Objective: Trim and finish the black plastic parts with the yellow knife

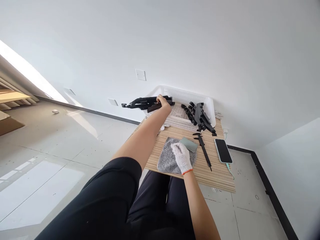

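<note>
My bare left hand (163, 100) reaches to the left side of a white plastic basket (178, 125). Its fingers close round a long black plastic part (145, 102), which juts out past the basket's left rim. In a white knit glove with an orange cuff, my right hand (180, 154) rests curled over a grey cloth (166, 159). What it holds, if anything, is hidden under the fingers. Just beyond it a grey-green rectangular pad (189, 144) lies partly on the cloth. More black plastic parts (200, 115) are piled at the basket's right side.
A black caliper (205, 151) lies on the small wood-striped table (217, 176), right of the cloth. A phone (223, 151) with a green cable is at the table's right edge. The white wall (200, 43) stands close behind the basket. Cardboard (10, 123) is on the floor, far left.
</note>
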Action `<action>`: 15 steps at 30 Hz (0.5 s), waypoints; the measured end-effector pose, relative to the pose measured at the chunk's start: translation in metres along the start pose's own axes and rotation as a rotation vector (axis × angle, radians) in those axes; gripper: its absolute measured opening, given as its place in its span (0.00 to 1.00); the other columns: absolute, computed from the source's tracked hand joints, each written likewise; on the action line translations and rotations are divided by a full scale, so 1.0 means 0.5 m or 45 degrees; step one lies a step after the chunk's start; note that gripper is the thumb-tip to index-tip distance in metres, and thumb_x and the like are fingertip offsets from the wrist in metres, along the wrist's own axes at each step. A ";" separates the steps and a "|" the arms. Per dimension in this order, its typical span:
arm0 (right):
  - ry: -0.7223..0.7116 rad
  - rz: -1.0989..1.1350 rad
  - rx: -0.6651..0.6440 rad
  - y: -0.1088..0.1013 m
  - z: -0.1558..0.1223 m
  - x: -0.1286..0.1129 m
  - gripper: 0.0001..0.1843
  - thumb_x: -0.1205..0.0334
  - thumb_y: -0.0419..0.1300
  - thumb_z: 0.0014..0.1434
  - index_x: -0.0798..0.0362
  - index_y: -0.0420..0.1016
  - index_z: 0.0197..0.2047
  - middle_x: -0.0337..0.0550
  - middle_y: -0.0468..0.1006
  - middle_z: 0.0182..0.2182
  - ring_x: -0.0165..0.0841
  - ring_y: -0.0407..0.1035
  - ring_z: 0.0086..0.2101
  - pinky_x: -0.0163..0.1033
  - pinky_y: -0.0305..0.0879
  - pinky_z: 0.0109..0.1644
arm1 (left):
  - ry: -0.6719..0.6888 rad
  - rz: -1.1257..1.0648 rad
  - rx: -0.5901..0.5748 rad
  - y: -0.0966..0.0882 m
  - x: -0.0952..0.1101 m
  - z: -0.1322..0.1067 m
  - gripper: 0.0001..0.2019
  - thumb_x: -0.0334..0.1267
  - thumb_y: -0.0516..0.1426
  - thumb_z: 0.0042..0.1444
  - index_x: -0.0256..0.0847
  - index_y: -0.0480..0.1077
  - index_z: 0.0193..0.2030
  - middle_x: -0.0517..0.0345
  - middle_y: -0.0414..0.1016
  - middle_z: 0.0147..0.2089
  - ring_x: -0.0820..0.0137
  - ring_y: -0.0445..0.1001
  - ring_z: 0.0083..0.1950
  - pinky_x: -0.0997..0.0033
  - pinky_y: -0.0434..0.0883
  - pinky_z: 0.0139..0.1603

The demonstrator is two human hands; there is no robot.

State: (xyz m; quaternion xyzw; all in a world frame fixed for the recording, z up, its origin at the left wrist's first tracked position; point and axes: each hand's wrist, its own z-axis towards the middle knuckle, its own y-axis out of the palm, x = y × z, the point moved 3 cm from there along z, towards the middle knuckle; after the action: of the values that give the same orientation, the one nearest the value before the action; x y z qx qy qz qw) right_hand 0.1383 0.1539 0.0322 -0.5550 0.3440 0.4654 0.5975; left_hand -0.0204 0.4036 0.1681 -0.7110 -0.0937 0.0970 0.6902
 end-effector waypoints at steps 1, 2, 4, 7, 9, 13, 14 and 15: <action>0.005 0.003 -0.003 0.000 0.000 0.001 0.20 0.44 0.53 0.69 0.46 0.82 0.43 0.43 0.84 0.39 0.38 0.76 0.41 0.42 0.73 0.47 | -0.029 0.051 0.016 0.001 0.000 0.002 0.37 0.42 0.72 0.49 0.34 0.72 0.66 0.34 0.69 0.66 0.34 0.57 0.72 0.38 0.61 0.66; 0.012 0.008 -0.005 0.000 0.000 0.002 0.20 0.44 0.53 0.69 0.46 0.82 0.43 0.43 0.84 0.40 0.38 0.76 0.41 0.42 0.73 0.47 | -0.036 0.090 0.021 0.002 0.000 0.004 0.36 0.42 0.73 0.49 0.36 0.73 0.65 0.36 0.69 0.66 0.36 0.58 0.72 0.40 0.61 0.67; 0.025 0.024 -0.005 0.000 0.000 0.005 0.20 0.43 0.54 0.69 0.46 0.82 0.43 0.43 0.84 0.40 0.38 0.76 0.41 0.42 0.73 0.46 | -0.030 0.148 0.025 0.004 -0.002 0.009 0.37 0.42 0.72 0.49 0.39 0.72 0.66 0.38 0.68 0.68 0.39 0.58 0.72 0.44 0.61 0.68; 0.037 0.063 0.000 0.001 0.001 0.009 0.20 0.43 0.55 0.68 0.46 0.82 0.43 0.44 0.84 0.40 0.38 0.76 0.41 0.43 0.73 0.47 | -0.007 0.201 0.033 0.003 -0.005 0.012 0.41 0.40 0.71 0.51 0.39 0.66 0.72 0.35 0.63 0.73 0.41 0.56 0.74 0.45 0.59 0.70; 0.044 0.093 0.010 0.003 0.002 0.012 0.19 0.44 0.55 0.68 0.46 0.82 0.42 0.44 0.84 0.39 0.39 0.76 0.41 0.43 0.73 0.47 | 0.013 0.215 0.024 0.001 -0.006 0.009 0.43 0.39 0.70 0.52 0.36 0.64 0.74 0.31 0.62 0.73 0.41 0.57 0.74 0.45 0.59 0.70; 0.056 0.127 0.030 0.006 0.003 0.014 0.18 0.44 0.57 0.66 0.46 0.82 0.42 0.44 0.83 0.37 0.40 0.76 0.40 0.44 0.72 0.47 | 0.045 0.221 -0.011 -0.004 -0.015 -0.009 0.39 0.39 0.66 0.58 0.35 0.62 0.75 0.30 0.63 0.73 0.42 0.60 0.73 0.46 0.62 0.70; 0.054 0.122 0.030 0.006 0.003 0.014 0.18 0.44 0.57 0.66 0.46 0.82 0.42 0.44 0.83 0.37 0.40 0.76 0.41 0.45 0.72 0.48 | 0.055 0.223 -0.013 -0.006 -0.017 -0.017 0.38 0.40 0.65 0.60 0.34 0.61 0.76 0.29 0.63 0.73 0.42 0.60 0.74 0.46 0.62 0.70; 0.054 0.112 0.028 0.006 0.002 0.012 0.18 0.44 0.57 0.66 0.46 0.82 0.42 0.44 0.83 0.37 0.40 0.76 0.41 0.45 0.72 0.48 | 0.071 0.223 -0.012 -0.008 -0.019 -0.026 0.37 0.40 0.63 0.62 0.33 0.60 0.76 0.29 0.62 0.74 0.42 0.60 0.74 0.46 0.62 0.70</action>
State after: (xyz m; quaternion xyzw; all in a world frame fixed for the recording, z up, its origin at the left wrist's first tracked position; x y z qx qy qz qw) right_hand 0.1375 0.1560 0.0256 -0.5424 0.3859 0.4754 0.5752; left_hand -0.0259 0.3888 0.1727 -0.7221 -0.0121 0.1367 0.6780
